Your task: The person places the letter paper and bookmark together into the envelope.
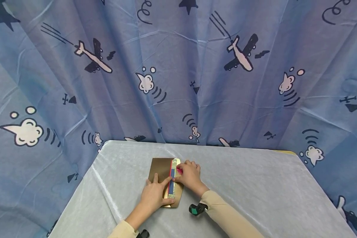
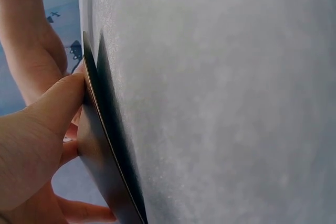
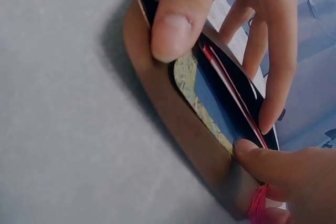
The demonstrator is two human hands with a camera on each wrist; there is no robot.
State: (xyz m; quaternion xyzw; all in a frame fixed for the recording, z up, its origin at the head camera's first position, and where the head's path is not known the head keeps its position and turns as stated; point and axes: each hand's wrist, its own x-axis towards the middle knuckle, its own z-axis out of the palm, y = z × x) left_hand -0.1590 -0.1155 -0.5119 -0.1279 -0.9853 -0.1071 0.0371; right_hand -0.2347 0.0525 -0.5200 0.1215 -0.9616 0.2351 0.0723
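A flat, shiny brown envelope [image 1: 162, 165] lies on the table, its mouth parted along the right side. Inside show a blue and yellow patterned piece [image 3: 210, 98] and a thin red edge [image 3: 231, 85]. My left hand [image 1: 153, 195] rests spread over the envelope, thumb at the near end and forefinger reaching to the opening. From the right, my right hand [image 1: 190, 177] pinches the envelope's edge at the mouth, thumb tip against the blue part. Bright pink strands [image 3: 257, 205] poke out beside the right fingers, partly hidden by them.
A pale grey cloth covers the table [image 1: 256, 185]. Behind it hangs a blue curtain [image 1: 178, 82] printed with planes and clouds. Black wrist camera mounts [image 1: 197, 209] sit at both cuffs.
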